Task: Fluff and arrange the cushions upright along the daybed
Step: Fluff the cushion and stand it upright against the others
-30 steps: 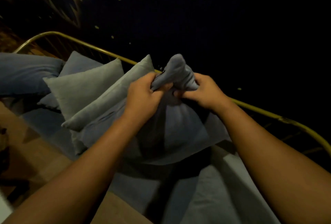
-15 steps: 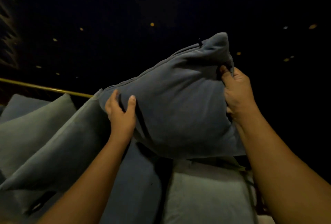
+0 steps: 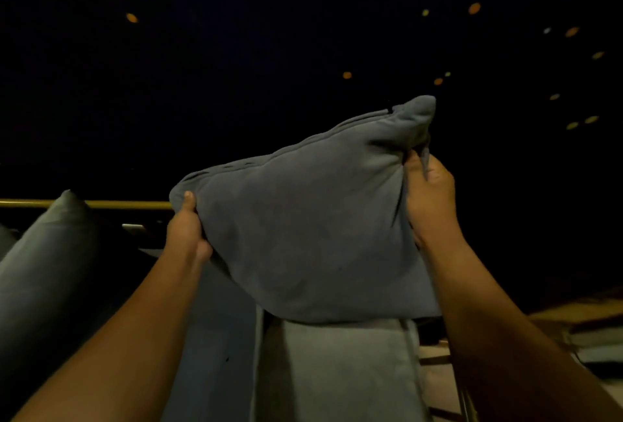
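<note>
Both hands are gripping one grey cushion (image 3: 310, 236) by opposite corners: the left hand (image 3: 187, 231) is clamped on its lower left corner, the right hand (image 3: 429, 194) is pinching the bunched upper right corner. Cushion is being held tilted in the air above the daybed pads (image 3: 340, 371). Another cushion (image 3: 43, 263) is leaning at the left, against the brass rail (image 3: 128, 204). Small lights are dotting the darkness behind.
</note>
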`<state>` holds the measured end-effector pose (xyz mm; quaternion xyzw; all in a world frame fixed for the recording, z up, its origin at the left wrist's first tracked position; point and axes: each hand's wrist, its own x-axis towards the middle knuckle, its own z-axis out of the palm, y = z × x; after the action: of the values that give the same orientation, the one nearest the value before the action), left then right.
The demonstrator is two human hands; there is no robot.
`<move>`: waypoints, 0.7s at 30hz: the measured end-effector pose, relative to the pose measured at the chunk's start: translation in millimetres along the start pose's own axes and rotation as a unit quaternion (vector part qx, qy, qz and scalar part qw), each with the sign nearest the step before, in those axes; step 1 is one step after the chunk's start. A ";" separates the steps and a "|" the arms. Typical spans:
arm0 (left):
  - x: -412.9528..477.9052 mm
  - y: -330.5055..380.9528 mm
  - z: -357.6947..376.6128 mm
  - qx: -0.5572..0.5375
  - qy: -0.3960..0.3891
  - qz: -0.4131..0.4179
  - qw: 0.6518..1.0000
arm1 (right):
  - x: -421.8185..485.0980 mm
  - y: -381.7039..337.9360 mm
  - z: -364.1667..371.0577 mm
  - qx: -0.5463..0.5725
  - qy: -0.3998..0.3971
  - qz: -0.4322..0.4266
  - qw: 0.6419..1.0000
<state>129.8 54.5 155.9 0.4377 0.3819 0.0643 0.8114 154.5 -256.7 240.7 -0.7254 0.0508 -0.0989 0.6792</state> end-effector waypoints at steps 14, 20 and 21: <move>5.3 -47.3 43.1 0.300 -0.015 0.144 0.943 | 29.0 122.1 -45.2 0.051 0.072 0.209 0.974; 7.4 -89.6 35.8 0.230 -0.082 0.166 0.955 | 9.1 110.7 -23.3 -0.078 0.070 0.097 0.990; 7.3 -89.1 38.4 0.226 -0.081 0.170 0.956 | 13.0 114.2 -22.2 -0.104 0.061 0.070 0.990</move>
<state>140.3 -21.8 96.7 0.6722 0.2395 0.0779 0.6962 169.4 -289.3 129.2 -0.7795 0.1532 -0.0896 0.6007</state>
